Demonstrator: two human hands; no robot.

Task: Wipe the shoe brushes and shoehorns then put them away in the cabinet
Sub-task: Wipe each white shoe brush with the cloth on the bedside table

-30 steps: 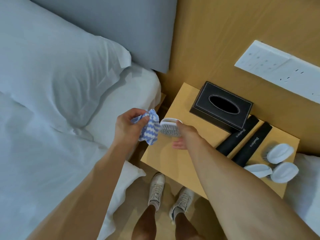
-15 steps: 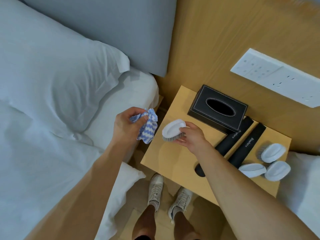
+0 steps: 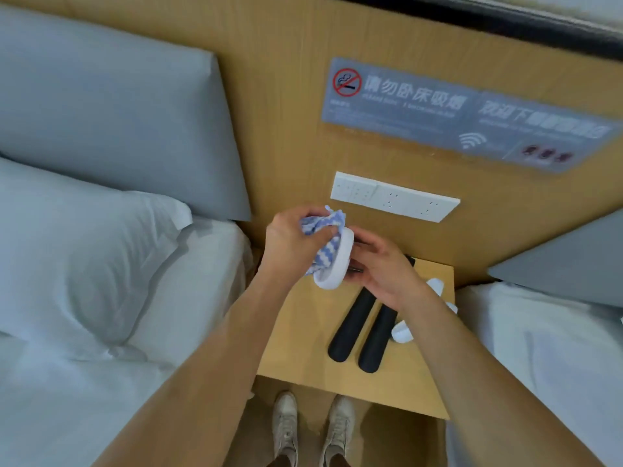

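Note:
My right hand point(image 3: 381, 267) grips a white shoe brush point(image 3: 338, 261) on edge above the wooden bedside table point(image 3: 303, 342). My left hand point(image 3: 290, 244) holds a blue-and-white striped cloth point(image 3: 323, 230) bunched against the brush's white back. Two black shoehorns point(image 3: 352, 326) lie side by side on the table, pointing toward me. More white brushes point(image 3: 403, 330) sit to their right, partly hidden behind my right forearm.
Beds with white sheets flank the table, a pillow point(image 3: 84, 251) on the left. A white socket panel point(image 3: 394, 197) and a grey sign point(image 3: 455, 112) are on the wooden wall behind. My shoes point(image 3: 313, 429) stand before the table's front edge.
My right hand lifted the brush off the table and turned it on edge. My left hand brought the cloth onto it. The view tilted up, and the black tissue box is hidden.

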